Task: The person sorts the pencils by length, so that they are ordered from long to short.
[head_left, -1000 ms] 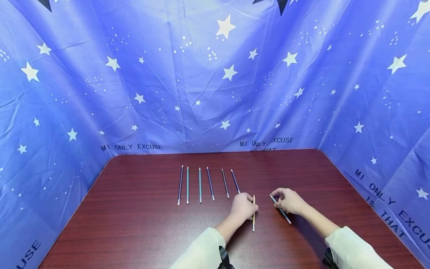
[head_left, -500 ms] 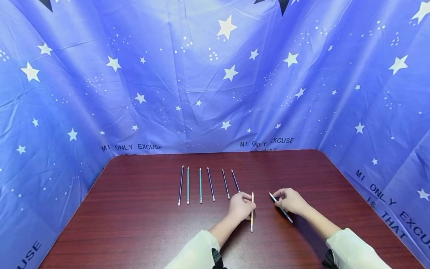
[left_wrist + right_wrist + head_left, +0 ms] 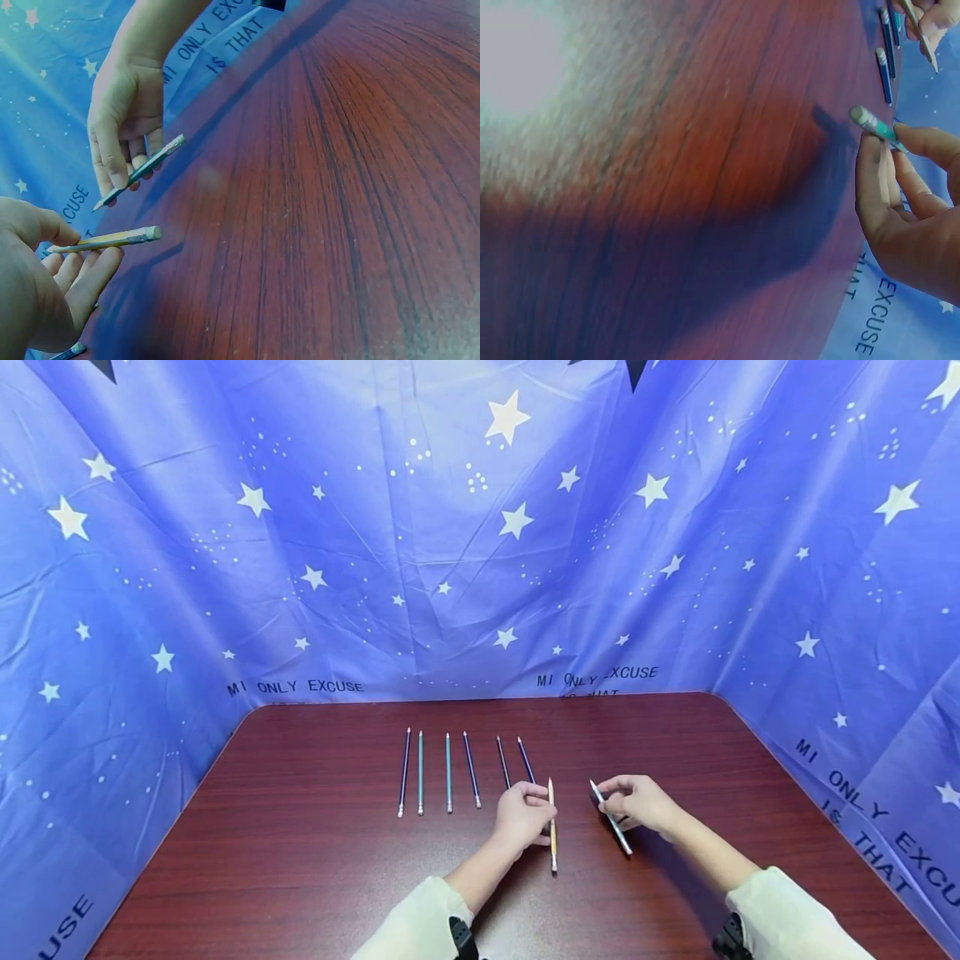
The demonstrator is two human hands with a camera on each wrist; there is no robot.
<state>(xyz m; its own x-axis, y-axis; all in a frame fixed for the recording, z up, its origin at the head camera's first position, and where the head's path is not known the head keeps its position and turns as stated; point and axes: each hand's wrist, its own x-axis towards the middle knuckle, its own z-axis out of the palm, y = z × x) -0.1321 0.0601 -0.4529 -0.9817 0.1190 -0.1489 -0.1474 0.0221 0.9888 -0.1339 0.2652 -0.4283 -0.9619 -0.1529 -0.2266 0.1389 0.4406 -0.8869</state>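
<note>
My left hand [image 3: 522, 817] pinches a yellow pencil [image 3: 553, 842] between thumb and fingers, its point toward the back and its eraser toward me. In the left wrist view, a shadow falls on the table under this yellow pencil [image 3: 112, 240]. Just to the right, my right hand [image 3: 643, 803] holds a green pencil [image 3: 617, 832] between thumb and fingertips. That pencil slants, with its tip at the far left and its eraser nearer me. The right wrist view shows the white eraser end of the green pencil [image 3: 877, 127] sticking out past the fingertips.
Several pencils lie in a spaced row left of my hands, among them a dark blue pencil [image 3: 404, 772] and a teal pencil [image 3: 449, 772]. My left hand partly covers the rightmost dark blue pencil [image 3: 527, 760]. A starry blue cloth [image 3: 420, 527] surrounds the brown table [image 3: 300, 860].
My left hand has shifted left with the yellow pencil, toward the row. My right hand has brought the green pencil slightly left and farther back, and its slant is a little steeper.
</note>
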